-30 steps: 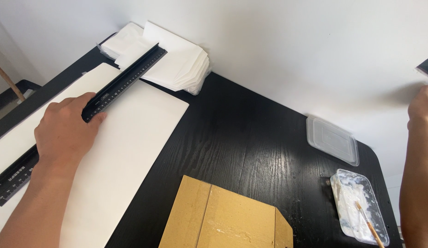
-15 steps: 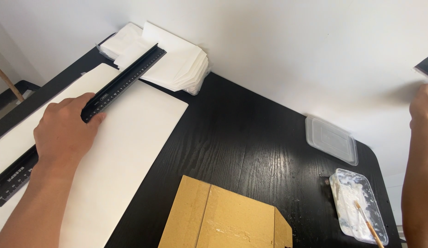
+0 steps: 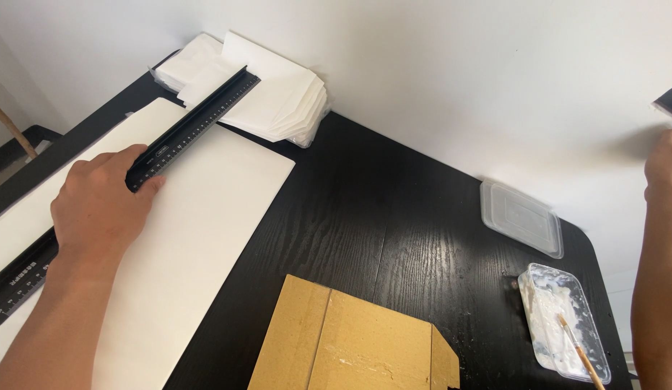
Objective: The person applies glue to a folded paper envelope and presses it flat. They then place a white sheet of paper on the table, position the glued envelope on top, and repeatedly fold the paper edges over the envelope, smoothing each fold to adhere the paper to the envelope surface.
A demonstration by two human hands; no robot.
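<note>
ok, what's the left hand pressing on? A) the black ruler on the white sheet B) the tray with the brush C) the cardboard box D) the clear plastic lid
A: the left hand lies flat on the black ruler, which runs slantwise across the white sheet; the cardboard box, the clear plastic lid and the tray sit apart from it on the black table.

ruler (image 3: pixel 195 128) — long, black, flat, diagonal | on white board (image 3: pixel 206 217) — lying on black table (image 3: pixel 394 217)
</note>
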